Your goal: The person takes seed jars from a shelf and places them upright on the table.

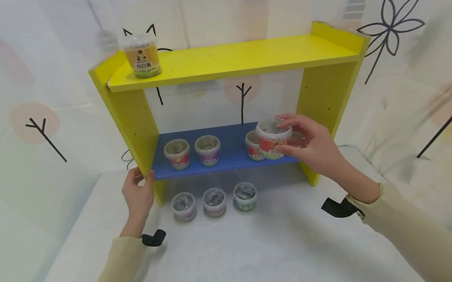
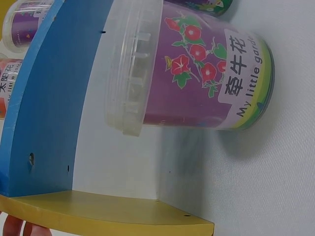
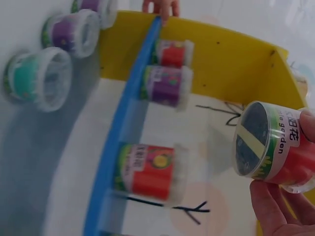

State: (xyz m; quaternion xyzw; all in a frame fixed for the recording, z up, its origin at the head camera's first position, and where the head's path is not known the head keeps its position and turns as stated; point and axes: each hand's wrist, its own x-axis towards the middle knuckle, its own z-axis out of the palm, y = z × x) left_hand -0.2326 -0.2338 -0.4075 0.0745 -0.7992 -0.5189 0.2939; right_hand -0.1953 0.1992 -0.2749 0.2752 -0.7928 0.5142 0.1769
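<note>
My right hand [image 1: 312, 144] pinches a clear plastic cup with a red label [image 1: 271, 143] between thumb and fingers, in front of the blue shelf board [image 1: 233, 151]. In the right wrist view this cup [image 3: 275, 142] is tilted and its dark base shows. Behind it, another red-labelled cup [image 1: 253, 149] stands on the board, and a further cup is mostly hidden by my hand. My left hand [image 1: 138, 190] grips the left side panel of the yellow shelf unit [image 1: 130, 123] near the board. On the board's left half stand a red-labelled cup [image 1: 178, 157] and a purple-labelled cup [image 1: 208, 151].
An orange-labelled cup [image 1: 144, 60] stands at the left end of the yellow top board [image 1: 234, 58]. Below the blue board, on the white table [image 1: 237, 253], are two purple-labelled cups [image 1: 184, 208] and a green-labelled cup [image 1: 245, 198]. A patterned cloth [image 1: 213, 10] hangs behind.
</note>
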